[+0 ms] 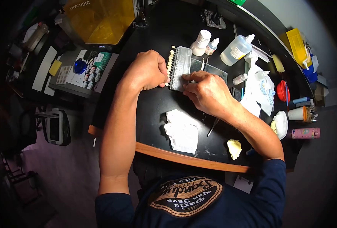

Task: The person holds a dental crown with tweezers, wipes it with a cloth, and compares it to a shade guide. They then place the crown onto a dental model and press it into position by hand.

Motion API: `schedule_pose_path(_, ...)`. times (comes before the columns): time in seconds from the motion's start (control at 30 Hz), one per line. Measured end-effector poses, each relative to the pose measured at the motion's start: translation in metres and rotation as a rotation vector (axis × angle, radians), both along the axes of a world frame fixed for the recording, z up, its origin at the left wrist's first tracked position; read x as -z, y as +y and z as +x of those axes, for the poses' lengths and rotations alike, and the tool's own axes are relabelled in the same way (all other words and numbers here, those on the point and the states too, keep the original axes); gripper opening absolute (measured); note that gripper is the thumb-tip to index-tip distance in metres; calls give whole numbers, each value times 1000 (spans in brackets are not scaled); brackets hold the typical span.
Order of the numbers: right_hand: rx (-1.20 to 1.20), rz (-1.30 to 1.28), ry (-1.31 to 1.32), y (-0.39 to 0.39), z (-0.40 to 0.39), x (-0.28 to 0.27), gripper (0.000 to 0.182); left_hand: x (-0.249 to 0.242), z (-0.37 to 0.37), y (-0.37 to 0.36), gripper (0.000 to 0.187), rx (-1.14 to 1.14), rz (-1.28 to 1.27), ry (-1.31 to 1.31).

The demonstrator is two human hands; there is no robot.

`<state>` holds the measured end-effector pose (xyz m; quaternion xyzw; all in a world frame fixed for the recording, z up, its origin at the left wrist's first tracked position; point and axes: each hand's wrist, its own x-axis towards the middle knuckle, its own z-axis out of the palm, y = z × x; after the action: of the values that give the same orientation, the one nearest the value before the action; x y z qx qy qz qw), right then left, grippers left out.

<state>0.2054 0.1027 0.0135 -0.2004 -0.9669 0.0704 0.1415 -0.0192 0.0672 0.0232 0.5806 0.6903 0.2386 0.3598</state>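
A dental shade guide (181,64) lies on the black table, a grey holder with a row of tooth-coloured tabs (170,62) along its left side. My left hand (150,70) is closed in a pinch at the near end of that row, on a shade tab (167,84) mostly covered by the fingertips. On the guide's right edge, near its close end, my right hand (206,91) is closed, fingers bent; its palm side is hidden. Just beyond the right hand is a glass slab (216,72) with thin metal instruments (202,64) over it.
Behind the guide stand a white bottle (201,42), a small dropper bottle (212,46) and a large clear bottle (237,50). Crumpled tissue (181,131) lies near the wooden front edge (176,156). A yellowish lump (234,149), a red bowl (283,91) and a pink can (306,133) are rightward.
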Motion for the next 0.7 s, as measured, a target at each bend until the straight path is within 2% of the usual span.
schedule_pose_path(0.13,13,-2,-16,-3,-1,-5,11,9,-8,5,8,12,-35,-93)
schedule_pose_path(0.43,7,14,-45,-3,-2,-6,10,3,-24,1,11,-29,-77,-83)
schedule_pose_path(0.57,14,17,-49,-3,-1,-4,11,4,-48,-2,10,-174,-10,-31)
schedule_pose_path(0.7,66,-70,-71,-4,-2,-7,12,1,-45,-5,13,-178,168,-224)
